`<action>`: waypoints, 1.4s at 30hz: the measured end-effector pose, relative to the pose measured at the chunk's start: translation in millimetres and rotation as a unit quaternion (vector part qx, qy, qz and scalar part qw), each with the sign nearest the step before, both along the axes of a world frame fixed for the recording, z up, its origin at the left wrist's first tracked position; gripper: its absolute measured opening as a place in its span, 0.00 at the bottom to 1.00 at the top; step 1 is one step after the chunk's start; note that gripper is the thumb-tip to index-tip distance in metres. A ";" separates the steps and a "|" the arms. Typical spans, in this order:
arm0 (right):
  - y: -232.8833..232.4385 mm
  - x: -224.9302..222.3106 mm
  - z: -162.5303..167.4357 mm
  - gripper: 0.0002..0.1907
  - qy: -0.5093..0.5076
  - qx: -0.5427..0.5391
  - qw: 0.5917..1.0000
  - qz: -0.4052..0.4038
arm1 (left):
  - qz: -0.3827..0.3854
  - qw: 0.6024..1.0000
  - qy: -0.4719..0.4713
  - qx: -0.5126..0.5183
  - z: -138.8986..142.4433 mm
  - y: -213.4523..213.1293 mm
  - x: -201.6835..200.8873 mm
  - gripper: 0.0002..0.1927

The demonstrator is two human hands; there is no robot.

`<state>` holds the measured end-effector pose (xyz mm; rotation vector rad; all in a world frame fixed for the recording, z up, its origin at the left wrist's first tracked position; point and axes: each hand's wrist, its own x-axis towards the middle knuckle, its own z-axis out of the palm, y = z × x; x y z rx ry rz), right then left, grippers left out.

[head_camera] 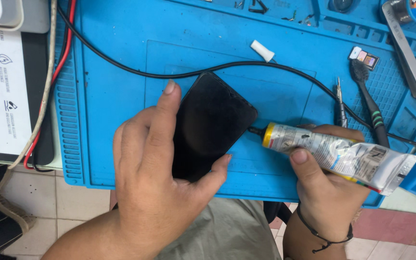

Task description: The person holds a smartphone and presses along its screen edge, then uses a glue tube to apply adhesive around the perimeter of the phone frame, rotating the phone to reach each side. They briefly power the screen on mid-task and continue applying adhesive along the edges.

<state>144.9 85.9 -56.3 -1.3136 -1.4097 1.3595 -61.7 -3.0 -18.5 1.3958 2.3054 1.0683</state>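
So the left hand [150, 192] is planted on a black phone [213, 123] that lies flat and at a slant on a blue work mat [116, 58]. The forefinger runs up along the phone's left edge and the thumb presses at its lower right edge, so the grip is pinned around the phone from both sides. The right hand [326, 188] has its grip wrapped around a crumpled silver glue tube [338, 154] with a yellow collar, thumb on top, and the tube's dark nozzle sits right at the phone's right edge, touching or just shy of it, hard to tell which. A black cord bracelet [326, 236] sits on that wrist.

Around them on the mat: a black cable [136, 72] loops across just above the phone, a small white cap [263, 50] lies further up, and a black brush with green rings [371, 113] lies to the right beside a thin metal tool [340, 103]. Long tweezers [408, 60] rest near the top right corner. A red wire [61, 62] runs down the mat's left side along the tabletop.
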 end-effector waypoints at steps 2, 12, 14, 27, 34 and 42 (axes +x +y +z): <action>-0.6 0.5 0.2 0.19 -0.003 0.011 1.000 0.020 | 0.002 1.000 0.002 -0.003 -0.7 0.1 0.4 0.53; -1.6 4.3 -0.6 0.18 -0.006 0.018 0.999 0.031 | -0.002 1.000 -0.001 -0.004 -0.6 -0.5 2.4 0.52; -2.2 5.1 -0.3 0.17 -0.032 0.031 0.998 0.043 | -0.005 1.000 0.002 -0.003 -0.5 -1.3 2.5 0.52; 4.7 11.4 0.9 0.18 0.046 0.019 0.997 0.059 | -0.004 1.000 -0.011 -0.012 -0.3 -2.3 5.6 0.52; 11.7 16.3 -6.4 0.16 0.416 -0.246 0.874 0.042 | -0.007 1.000 0.011 0.003 -2.0 -5.5 14.2 0.53; -4.7 0.5 -3.9 0.14 0.440 -0.220 0.866 0.086 | -0.021 1.000 0.016 -0.005 0.6 -13.7 16.8 0.56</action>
